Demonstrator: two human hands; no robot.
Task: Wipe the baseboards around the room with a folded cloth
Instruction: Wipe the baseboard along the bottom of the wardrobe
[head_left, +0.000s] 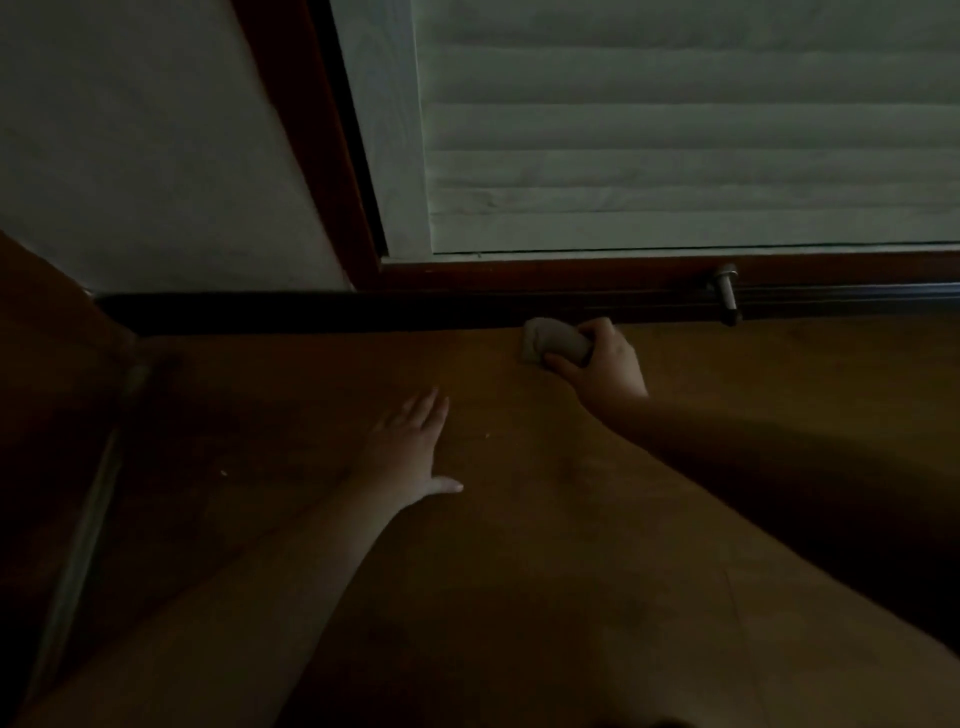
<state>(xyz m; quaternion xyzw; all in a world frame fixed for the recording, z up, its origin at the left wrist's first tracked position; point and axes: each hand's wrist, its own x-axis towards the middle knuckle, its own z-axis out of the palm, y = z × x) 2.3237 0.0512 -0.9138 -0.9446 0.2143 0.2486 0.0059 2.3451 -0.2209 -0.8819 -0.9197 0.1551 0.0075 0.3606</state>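
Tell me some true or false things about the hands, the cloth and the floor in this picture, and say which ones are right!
1. The right hand holds the folded cloth. True.
2. The cloth is up on the white shutter. False: it is down low, at the dark baseboard where it meets the wooden floor.
3. The left hand lies flat on the floor with its fingers straight. True.
4. Both hands are squeezing the cloth. False: only the right hand has a grip on it; the left hand is apart from it.
5. A metal stopper sticks out near the baseboard, to the right of the cloth. True.
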